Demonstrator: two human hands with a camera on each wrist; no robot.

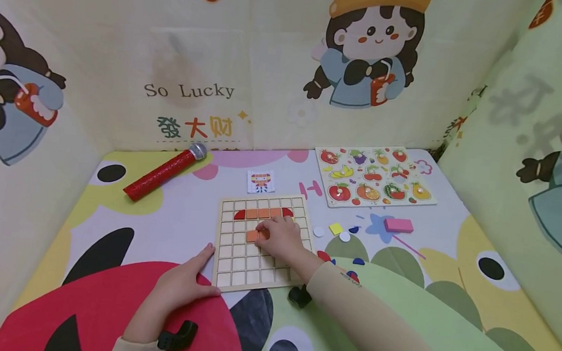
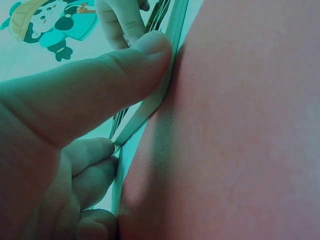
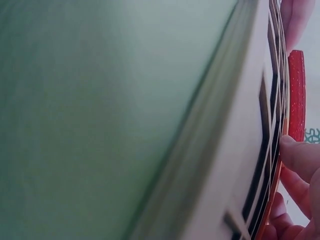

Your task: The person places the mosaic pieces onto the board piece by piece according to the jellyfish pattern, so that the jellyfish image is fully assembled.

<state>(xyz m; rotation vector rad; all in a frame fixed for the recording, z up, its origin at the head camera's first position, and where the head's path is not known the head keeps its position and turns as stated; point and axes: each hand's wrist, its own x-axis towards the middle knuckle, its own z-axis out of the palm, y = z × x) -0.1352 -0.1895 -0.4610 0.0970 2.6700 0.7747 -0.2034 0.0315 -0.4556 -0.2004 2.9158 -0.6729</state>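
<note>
A wooden grid board (image 1: 239, 264) lies in front of me in the head view. Its upper part carries a row of orange square tiles (image 1: 263, 213) with a red quarter-round piece (image 1: 239, 215) at the left end and another at the right. Below that row, my right hand (image 1: 282, 241) pinches an orange tile beside another orange tile (image 1: 252, 236) in the grid. My left hand (image 1: 178, 286) spans the board's near left corner. Its outstretched thumb (image 2: 95, 90) presses the front edge, while the fingers touch the left side.
Behind the board lies a small pattern card (image 1: 261, 182). A red microphone (image 1: 163, 173) is at back left, a fruit puzzle (image 1: 375, 178) at back right. To the right are a pink block (image 1: 398, 225), a yellow square (image 1: 336, 229) and several loose pieces, some partly behind my right forearm.
</note>
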